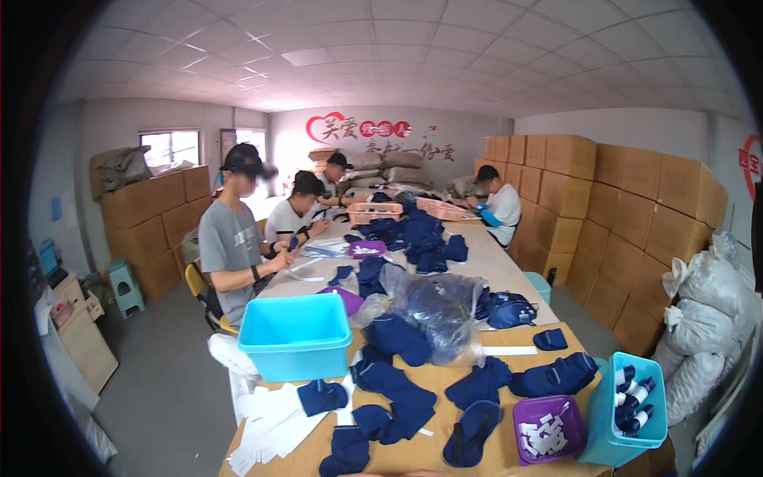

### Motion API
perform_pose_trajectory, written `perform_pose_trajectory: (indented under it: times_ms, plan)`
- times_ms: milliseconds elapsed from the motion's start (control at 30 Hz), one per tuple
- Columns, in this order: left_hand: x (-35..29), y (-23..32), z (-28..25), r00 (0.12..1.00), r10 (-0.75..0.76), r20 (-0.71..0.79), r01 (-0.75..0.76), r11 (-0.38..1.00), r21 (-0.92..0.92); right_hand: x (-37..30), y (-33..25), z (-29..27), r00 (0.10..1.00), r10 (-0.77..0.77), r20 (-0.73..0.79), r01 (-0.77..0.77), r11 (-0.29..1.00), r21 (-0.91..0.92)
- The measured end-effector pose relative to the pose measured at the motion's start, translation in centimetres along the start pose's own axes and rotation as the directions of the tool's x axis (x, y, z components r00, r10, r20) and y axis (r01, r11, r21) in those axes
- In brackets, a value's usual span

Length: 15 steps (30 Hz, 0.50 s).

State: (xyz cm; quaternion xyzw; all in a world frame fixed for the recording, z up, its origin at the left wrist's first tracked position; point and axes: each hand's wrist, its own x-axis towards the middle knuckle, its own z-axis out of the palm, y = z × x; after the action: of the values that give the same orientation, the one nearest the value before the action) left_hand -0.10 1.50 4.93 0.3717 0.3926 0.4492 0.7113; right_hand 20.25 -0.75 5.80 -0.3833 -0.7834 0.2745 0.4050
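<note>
Only a thin sliver of skin shows at the lower edge, too little to make out my left hand or my right hand or what either holds. Nearest to it on the wooden table are a navy cap [472, 436] and another folded navy cap [346, 451]. Several more navy caps [397, 338] lie in loose piles farther up. White paper strips [274, 429] are fanned out at the left, with a small navy cap [322, 396] on their edge. A purple tray [518, 425] of small white pieces stands at the right.
Behind the strips stands a big turquoise bin [294, 359]. A turquoise basket [624, 455] at the right corner holds rolled navy caps. Clear plastic bags [437, 310] cover the middle. Several people [230, 246] sit or stand along the table; cardboard boxes [628, 230] line the wall.
</note>
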Motion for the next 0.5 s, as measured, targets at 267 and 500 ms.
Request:
perform_pose_trajectory:
  times_ms: [267, 500]
  plan:
    - [-0.5, -1.4, 0.9, 0.955, 0.268, 0.130, -0.294, 0.917, 0.270, -3.1, 1.0, 0.5, 0.982, -0.149, -0.113, 0.139, 0.986, -0.091]
    - [-1.0, -0.1, 0.6, 0.889, 0.369, 0.271, -0.457, 0.751, 0.478, -3.3, 0.3, 0.3, 0.989, 0.147, -0.019, -0.146, 0.988, 0.051]
